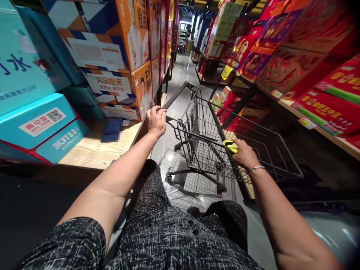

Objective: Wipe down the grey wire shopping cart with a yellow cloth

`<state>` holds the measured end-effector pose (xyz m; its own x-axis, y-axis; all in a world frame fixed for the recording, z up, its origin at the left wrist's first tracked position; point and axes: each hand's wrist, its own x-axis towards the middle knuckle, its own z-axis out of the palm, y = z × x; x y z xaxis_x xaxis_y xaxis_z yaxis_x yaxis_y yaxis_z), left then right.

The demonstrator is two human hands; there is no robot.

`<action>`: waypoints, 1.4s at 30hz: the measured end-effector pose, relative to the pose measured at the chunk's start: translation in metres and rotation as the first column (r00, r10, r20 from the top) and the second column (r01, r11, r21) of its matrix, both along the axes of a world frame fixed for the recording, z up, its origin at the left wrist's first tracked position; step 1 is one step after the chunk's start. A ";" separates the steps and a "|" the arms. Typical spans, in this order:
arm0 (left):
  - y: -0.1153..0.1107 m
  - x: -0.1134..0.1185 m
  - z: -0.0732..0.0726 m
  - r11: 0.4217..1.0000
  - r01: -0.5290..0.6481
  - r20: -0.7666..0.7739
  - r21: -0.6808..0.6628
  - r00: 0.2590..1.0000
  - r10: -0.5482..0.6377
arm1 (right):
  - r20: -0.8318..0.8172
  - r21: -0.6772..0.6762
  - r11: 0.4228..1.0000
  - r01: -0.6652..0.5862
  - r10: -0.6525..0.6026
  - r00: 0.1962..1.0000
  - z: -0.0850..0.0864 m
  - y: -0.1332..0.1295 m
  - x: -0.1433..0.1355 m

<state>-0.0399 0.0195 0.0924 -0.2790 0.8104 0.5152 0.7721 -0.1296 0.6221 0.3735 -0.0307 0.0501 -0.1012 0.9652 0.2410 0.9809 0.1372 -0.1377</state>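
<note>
My left hand [156, 120] is closed around the end of the dark handlebar of a black wire shopping cart [202, 150]. The cart stands turned sideways, with its basket pointing to the right. My right hand [245, 154], a thin bracelet at its wrist, is closed on a yellow-green looped object [230, 146] with a dark gap in it; its exact kind is unclear. This hand is at the cart's near side rim, and I cannot tell whether it also grips the wire. Through the wires of the basket, the floor and shelf show.
Stacked orange and white cartons [112, 82] and turquoise boxes [42, 127] fill a wooden shelf [84, 152] on the left, with a dark blue item [111, 129] near its edge. Red gift boxes [323, 108] line the right shelves. A shiny-floored aisle [184, 69] runs ahead between them.
</note>
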 end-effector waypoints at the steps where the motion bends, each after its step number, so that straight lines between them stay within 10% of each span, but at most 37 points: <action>1: 0.006 0.000 0.002 0.999 -0.023 0.003 -0.040 1.000 0.023 | -0.007 0.011 1.000 -0.003 0.003 1.000 -0.001 -0.002 -0.006; 8: 0.015 0.029 0.006 0.989 -0.008 -0.101 -0.150 0.995 -0.008 | -0.034 0.036 0.999 -0.010 0.011 0.999 -0.004 -0.009 -0.048; 20: 0.018 0.094 -0.025 0.754 0.533 -0.174 -0.384 0.760 -0.626 | -0.338 -0.104 0.985 -0.135 0.092 0.937 0.014 0.037 -0.093; 25: 0.045 0.111 -0.026 0.785 0.489 -0.135 -0.380 0.811 -0.570 | -0.639 -0.249 0.941 -0.228 0.017 0.769 0.016 0.041 -0.099; 31: 0.082 0.103 -0.021 0.882 0.196 0.044 -0.429 0.980 -0.197 | -0.906 -0.268 0.886 -0.377 -0.099 0.412 0.009 0.056 -0.078; 38: 0.129 0.112 -0.021 0.878 0.197 0.232 -0.436 0.967 -0.102 | -0.661 -0.346 0.935 -0.078 -0.184 0.728 -0.029 0.125 -0.063; 42: 0.149 0.125 -0.037 0.886 0.229 0.286 -0.403 0.951 -0.116 | -0.594 -0.279 0.957 -0.082 -0.104 0.798 -0.016 0.179 -0.079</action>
<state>0.0852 0.1685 0.0554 -0.1859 0.9817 0.0416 0.5764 0.0746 0.8138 0.2942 0.1484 0.0343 -0.0164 0.9995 -0.0272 0.6891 -0.0084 -0.7246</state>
